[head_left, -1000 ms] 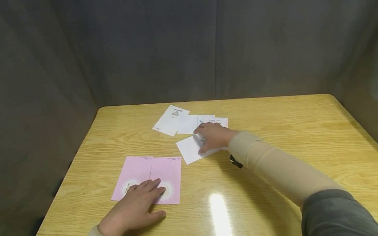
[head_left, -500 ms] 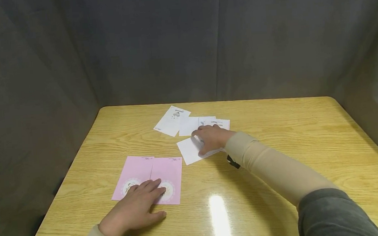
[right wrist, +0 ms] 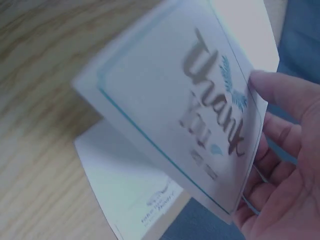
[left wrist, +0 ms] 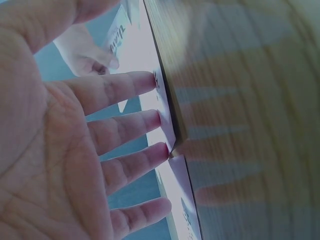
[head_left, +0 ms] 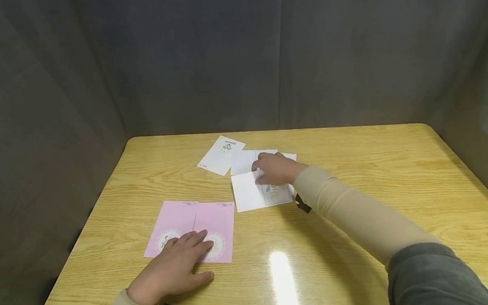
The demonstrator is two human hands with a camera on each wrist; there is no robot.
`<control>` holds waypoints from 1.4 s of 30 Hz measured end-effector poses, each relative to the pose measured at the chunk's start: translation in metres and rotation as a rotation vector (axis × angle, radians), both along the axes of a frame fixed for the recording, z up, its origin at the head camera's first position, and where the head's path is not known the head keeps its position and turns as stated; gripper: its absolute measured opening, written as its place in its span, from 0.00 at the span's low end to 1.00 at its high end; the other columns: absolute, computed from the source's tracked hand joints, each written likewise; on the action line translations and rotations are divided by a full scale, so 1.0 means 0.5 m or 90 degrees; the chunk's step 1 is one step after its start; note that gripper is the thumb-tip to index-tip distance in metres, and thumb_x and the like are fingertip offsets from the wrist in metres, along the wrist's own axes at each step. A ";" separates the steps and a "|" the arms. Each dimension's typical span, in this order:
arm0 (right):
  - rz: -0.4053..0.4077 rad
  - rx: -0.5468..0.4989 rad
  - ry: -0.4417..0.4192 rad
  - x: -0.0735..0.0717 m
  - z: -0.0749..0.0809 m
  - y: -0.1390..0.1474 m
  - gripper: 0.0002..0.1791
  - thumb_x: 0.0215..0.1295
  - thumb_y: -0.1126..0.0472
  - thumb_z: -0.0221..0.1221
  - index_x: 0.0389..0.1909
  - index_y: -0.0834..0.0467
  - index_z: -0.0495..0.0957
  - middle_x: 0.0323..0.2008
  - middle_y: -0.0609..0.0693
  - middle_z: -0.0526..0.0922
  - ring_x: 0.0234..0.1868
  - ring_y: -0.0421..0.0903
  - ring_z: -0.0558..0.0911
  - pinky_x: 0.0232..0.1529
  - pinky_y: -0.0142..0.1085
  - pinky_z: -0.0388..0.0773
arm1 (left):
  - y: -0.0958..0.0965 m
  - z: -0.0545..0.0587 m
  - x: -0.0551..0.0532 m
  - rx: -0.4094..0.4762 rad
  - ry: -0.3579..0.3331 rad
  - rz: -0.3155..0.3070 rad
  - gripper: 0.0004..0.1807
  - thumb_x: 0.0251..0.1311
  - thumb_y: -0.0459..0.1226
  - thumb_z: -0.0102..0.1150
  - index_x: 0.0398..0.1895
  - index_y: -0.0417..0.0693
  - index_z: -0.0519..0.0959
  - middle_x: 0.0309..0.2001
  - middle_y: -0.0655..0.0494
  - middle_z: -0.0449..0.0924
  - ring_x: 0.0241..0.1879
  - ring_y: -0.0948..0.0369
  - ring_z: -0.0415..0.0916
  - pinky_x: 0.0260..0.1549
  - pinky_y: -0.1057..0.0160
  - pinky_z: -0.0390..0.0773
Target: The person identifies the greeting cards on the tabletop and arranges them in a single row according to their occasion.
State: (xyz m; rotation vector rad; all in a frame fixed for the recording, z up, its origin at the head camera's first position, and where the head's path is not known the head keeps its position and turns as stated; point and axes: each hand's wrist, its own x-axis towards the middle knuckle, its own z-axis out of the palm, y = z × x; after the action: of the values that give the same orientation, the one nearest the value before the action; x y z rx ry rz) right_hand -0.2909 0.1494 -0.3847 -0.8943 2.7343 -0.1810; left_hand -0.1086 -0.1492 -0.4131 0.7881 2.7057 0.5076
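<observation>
My right hand (head_left: pixel 276 168) pinches a white "Thank You" card (right wrist: pixel 165 120) at its far edge. In the right wrist view the thumb lies on the printed face and the other fingers are behind. The card is tilted, its near edge toward me. Under it another white card (right wrist: pixel 120 175) with small lettering partly shows. My left hand (head_left: pixel 173 271) rests with spread, straight fingers over two pink cards (head_left: pixel 215 220) lying side by side, each with a round white emblem. The left wrist view shows the fingertips (left wrist: pixel 150 120) right at the cards.
Behind the right hand lie a white card (head_left: pixel 240 163) and, partly hidden, one more to its right. A white card with a small drawing (head_left: pixel 221 159) lies at an angle on their left. The wooden table (head_left: pixel 355 163) is bordered by a grey curtain (head_left: pixel 195 61).
The white card under my right hand has turned straighter and tilted up, showing its printed right half. The right hand has risen slightly toward the back. My left hand has stayed put.
</observation>
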 end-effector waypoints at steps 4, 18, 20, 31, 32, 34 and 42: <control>0.007 -0.029 -0.011 0.002 0.017 0.009 0.15 0.77 0.58 0.57 0.57 0.59 0.81 0.52 0.56 0.82 0.54 0.53 0.80 0.64 0.64 0.68 | 0.001 0.001 0.001 0.004 0.002 0.002 0.35 0.60 0.50 0.69 0.66 0.38 0.77 0.73 0.39 0.67 0.72 0.39 0.63 0.64 0.29 0.61; 0.000 -0.180 -0.089 0.017 0.048 0.059 0.05 0.76 0.64 0.57 0.38 0.58 0.80 0.25 0.47 0.72 0.28 0.43 0.70 0.35 0.39 0.69 | 0.002 -0.002 0.001 -0.001 0.002 0.005 0.36 0.60 0.50 0.70 0.67 0.39 0.77 0.74 0.40 0.66 0.71 0.39 0.63 0.64 0.29 0.61; -0.025 -0.207 -0.109 0.022 0.055 0.067 0.04 0.76 0.64 0.57 0.39 0.59 0.79 0.25 0.48 0.72 0.28 0.43 0.70 0.34 0.38 0.68 | 0.002 -0.002 0.001 0.000 -0.002 0.006 0.36 0.60 0.50 0.70 0.67 0.39 0.77 0.74 0.40 0.66 0.72 0.39 0.63 0.64 0.28 0.60; -0.180 -0.419 -0.260 0.048 0.046 0.106 0.05 0.75 0.65 0.56 0.42 0.64 0.75 0.32 0.53 0.84 0.37 0.52 0.82 0.44 0.48 0.80 | 0.005 0.002 -0.002 0.001 0.011 0.000 0.34 0.59 0.49 0.70 0.65 0.39 0.78 0.72 0.39 0.69 0.70 0.40 0.65 0.63 0.30 0.62; -0.188 -0.435 -0.267 0.052 0.043 0.109 0.05 0.75 0.65 0.56 0.41 0.65 0.75 0.33 0.53 0.83 0.37 0.51 0.82 0.43 0.46 0.80 | 0.005 0.002 -0.003 0.000 0.010 -0.001 0.34 0.59 0.49 0.70 0.65 0.39 0.78 0.71 0.39 0.69 0.70 0.40 0.65 0.63 0.30 0.61; -0.204 -0.466 -0.279 0.059 0.037 0.114 0.05 0.76 0.66 0.56 0.40 0.65 0.74 0.33 0.53 0.83 0.35 0.48 0.81 0.42 0.44 0.80 | 0.006 0.002 -0.004 -0.003 0.010 -0.002 0.34 0.60 0.49 0.69 0.65 0.39 0.78 0.71 0.39 0.69 0.70 0.40 0.65 0.63 0.29 0.61; -0.285 -0.575 -0.355 0.084 0.020 0.125 0.06 0.77 0.67 0.54 0.39 0.65 0.74 0.36 0.53 0.85 0.35 0.47 0.83 0.37 0.39 0.79 | 0.008 0.003 -0.007 -0.016 0.021 -0.008 0.33 0.60 0.50 0.69 0.64 0.39 0.79 0.70 0.39 0.70 0.69 0.40 0.66 0.63 0.30 0.62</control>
State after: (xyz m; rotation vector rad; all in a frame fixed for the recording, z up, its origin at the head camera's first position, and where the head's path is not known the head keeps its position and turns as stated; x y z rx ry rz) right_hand -0.2491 0.2120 -0.3748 -0.2717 2.2041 -1.5630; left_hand -0.1120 -0.1453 -0.4117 0.8134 2.7296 0.4612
